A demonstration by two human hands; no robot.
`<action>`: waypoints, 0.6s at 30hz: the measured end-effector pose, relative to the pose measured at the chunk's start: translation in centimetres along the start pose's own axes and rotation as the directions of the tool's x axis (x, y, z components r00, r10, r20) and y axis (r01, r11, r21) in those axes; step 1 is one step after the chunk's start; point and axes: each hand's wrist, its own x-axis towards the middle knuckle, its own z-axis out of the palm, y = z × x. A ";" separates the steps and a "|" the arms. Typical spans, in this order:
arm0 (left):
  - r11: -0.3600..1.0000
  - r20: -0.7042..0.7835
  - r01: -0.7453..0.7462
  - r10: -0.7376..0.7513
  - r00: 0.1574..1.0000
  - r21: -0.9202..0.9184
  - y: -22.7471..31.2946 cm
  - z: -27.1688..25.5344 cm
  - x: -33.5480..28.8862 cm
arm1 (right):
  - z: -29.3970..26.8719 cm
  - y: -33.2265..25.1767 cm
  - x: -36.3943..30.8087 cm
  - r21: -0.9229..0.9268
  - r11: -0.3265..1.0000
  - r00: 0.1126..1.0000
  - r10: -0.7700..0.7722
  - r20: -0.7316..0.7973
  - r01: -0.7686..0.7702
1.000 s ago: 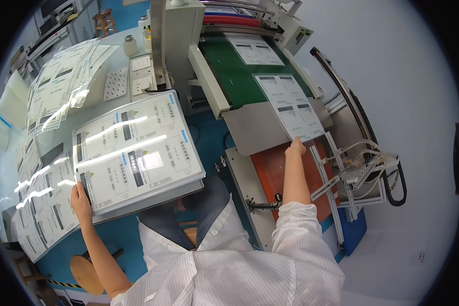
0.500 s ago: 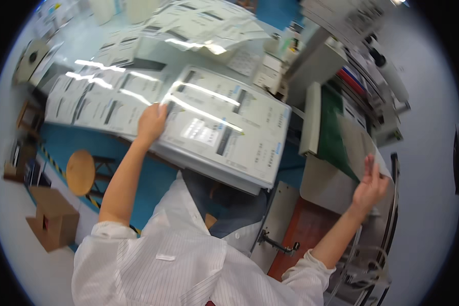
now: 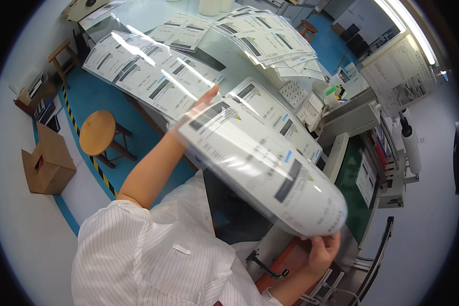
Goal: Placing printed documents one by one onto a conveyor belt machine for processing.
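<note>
A production floor of a factory or print-finishing workshop is shown. Long worktables (image 3: 153,20) are covered with rows of glossy printed label sheets (image 3: 153,81), and a machine with a green conveyor belt (image 3: 349,183) and rollers (image 3: 410,145) is placed beside them. The blue floor (image 3: 94,94) is edged with black-and-yellow hazard tape (image 3: 71,120), a wooden stool (image 3: 98,133) and a cardboard box (image 3: 48,160) are set on it, and a striped cleanroom smock (image 3: 153,255) is worn.

You can see a round wooden stool (image 3: 98,132) on the blue floor (image 3: 94,97) — a brown cardboard box (image 3: 48,160) sits near it. A green machine belt (image 3: 353,191) runs along the right side.
</note>
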 end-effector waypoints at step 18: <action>-0.542 0.018 0.478 0.674 0.738 0.691 5.4 -9.2 4.3 | 5.0 12.1 1.6 -0.620 0.717 0.890 0.001 -0.456 -0.319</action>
